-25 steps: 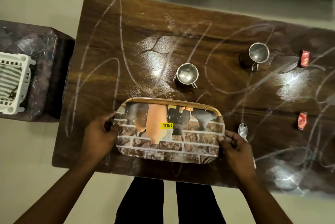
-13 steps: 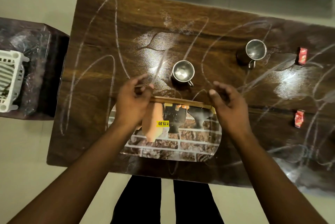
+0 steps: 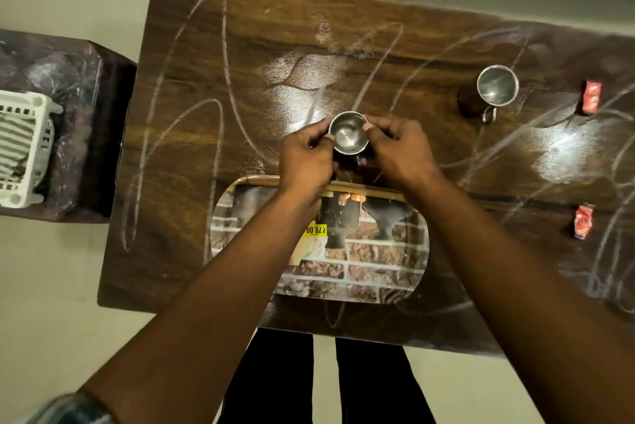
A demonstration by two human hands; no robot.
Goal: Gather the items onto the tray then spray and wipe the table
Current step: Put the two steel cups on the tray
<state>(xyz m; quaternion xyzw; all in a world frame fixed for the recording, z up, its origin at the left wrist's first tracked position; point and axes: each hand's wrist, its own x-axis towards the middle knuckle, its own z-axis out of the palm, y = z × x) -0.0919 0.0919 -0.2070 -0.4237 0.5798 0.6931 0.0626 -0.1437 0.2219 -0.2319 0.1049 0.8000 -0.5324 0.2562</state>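
Both hands are clamped on the near steel cup [image 3: 347,133]: the left hand [image 3: 305,152] pinches the rim from one side and the right hand [image 3: 398,149] from the other, fingers curled in tight. From up here I cannot tell whether the cup's base is on the surface [image 3: 206,46] or just off it. The cup stands upright just beyond the far rim of the tray [image 3: 378,272], which lies at the near edge. I see nothing on the tray where my arms leave it in view.

I read this as the gathering step, at its very start. As I judge it, the next move calls for a short carry toward me over the tray's raised rim. I should keep the cup level and set it to one side so there is room for the rest. The second steel cup [image 3: 496,85] is well off to the right, and two red wrappers [image 3: 591,97] lie nearer the right end. White streaks [image 3: 220,46] cover the surface, so spraying and wiping wait until it is cleared.
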